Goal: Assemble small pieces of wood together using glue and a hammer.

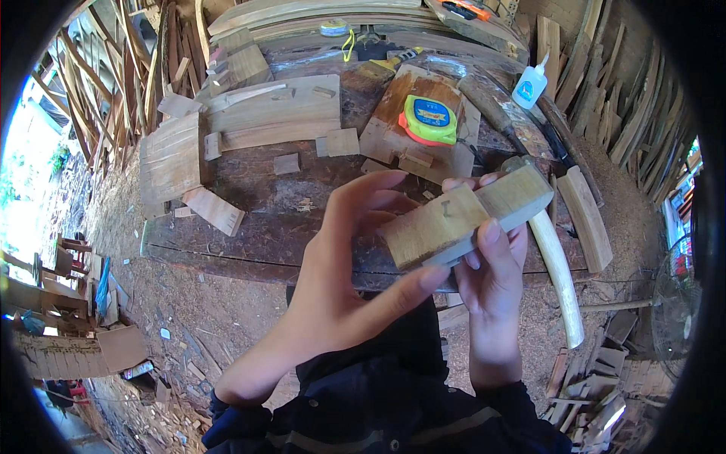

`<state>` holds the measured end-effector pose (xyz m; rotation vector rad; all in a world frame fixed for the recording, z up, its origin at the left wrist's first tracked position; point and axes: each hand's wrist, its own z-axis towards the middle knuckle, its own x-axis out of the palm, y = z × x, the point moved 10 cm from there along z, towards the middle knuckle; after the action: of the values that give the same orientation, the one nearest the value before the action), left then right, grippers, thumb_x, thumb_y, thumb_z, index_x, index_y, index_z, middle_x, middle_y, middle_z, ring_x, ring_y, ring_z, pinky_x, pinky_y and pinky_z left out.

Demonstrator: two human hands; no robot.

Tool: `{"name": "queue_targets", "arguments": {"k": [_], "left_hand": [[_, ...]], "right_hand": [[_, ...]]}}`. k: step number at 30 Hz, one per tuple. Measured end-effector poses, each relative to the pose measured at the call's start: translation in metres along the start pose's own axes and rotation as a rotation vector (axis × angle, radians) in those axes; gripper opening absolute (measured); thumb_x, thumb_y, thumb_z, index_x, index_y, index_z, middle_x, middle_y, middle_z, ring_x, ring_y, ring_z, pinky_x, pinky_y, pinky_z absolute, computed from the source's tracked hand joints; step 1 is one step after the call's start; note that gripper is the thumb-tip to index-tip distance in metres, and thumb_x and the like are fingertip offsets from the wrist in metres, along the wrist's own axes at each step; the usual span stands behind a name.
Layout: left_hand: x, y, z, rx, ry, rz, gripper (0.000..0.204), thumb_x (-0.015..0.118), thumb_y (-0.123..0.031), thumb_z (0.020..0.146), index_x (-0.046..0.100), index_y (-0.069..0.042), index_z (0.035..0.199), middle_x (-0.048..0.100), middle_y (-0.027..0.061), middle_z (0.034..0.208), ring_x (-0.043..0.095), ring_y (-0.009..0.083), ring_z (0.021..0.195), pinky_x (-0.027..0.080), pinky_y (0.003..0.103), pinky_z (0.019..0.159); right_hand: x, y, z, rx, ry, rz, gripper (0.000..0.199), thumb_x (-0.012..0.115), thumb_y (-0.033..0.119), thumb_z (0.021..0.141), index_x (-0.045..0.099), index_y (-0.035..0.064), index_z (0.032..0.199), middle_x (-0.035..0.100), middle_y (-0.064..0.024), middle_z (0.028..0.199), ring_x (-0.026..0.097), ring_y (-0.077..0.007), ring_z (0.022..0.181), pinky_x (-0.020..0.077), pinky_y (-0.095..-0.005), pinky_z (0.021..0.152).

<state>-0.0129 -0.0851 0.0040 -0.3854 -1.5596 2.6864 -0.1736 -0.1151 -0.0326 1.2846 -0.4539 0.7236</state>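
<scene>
Above the near edge of the workbench I hold a wooden block (435, 227) with a dark mark on its face. A second wooden section (514, 197) continues from its right end; whether the two are one piece I cannot tell. My right hand (495, 261) grips them around the middle, thumb in front and fingertips over the far edge. Around the block's left end curves my left hand (348, 257), its fingers spread and its thumb against the lower edge. Behind the block, a hammer with a pale wooden handle (560, 280) has its head partly hidden.
On the dark workbench (265, 246) lie a yellow-green tape measure (429, 121), several wood offcuts (170, 155) and a wide board (280, 117). A white glue bottle (529, 85) stands at the back right, near a long wooden-handled tool (488, 106). Wood strips (643, 98) lean against the wall.
</scene>
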Motion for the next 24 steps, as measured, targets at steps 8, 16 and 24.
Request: {"name": "queue_targets", "arguments": {"k": [8,16,24], "left_hand": [[0.025,0.03,-0.012,-0.548,0.193,-0.622,0.069,0.059,-0.04,0.103,0.035,0.003,0.152,0.06,0.0212,0.133,0.068,0.0294,0.111,0.053,0.04,0.098],[0.044,0.045,-0.018,-0.757,0.158,-0.878,0.064,0.051,-0.039,0.105,0.036,0.003,0.152,0.061,0.0235,0.134,0.07,0.0375,0.109,0.059,0.049,0.095],[0.04,0.043,-0.014,-0.72,0.082,-0.93,0.054,0.07,-0.03,0.1,0.047,0.0,0.138,0.058,0.0135,0.13,0.063,0.023,0.119,0.055,0.042,0.1]], "right_hand": [[0.001,0.007,0.0,-0.04,0.002,-0.035,0.06,0.084,0.013,0.088,0.049,0.0014,0.136,0.066,-0.0183,0.127,0.063,-0.0315,0.126,0.0512,-0.047,0.108],[0.002,0.01,-0.003,-0.07,0.008,-0.082,0.059,0.085,0.011,0.087,0.049,0.0022,0.134,0.064,-0.0184,0.127,0.062,-0.0325,0.128,0.0493,-0.0474,0.109],[0.002,0.009,-0.004,-0.049,0.026,-0.072,0.066,0.087,0.014,0.084,0.047,0.0038,0.135,0.063,-0.0177,0.127,0.061,-0.0326,0.129,0.0486,-0.0474,0.11]]}}
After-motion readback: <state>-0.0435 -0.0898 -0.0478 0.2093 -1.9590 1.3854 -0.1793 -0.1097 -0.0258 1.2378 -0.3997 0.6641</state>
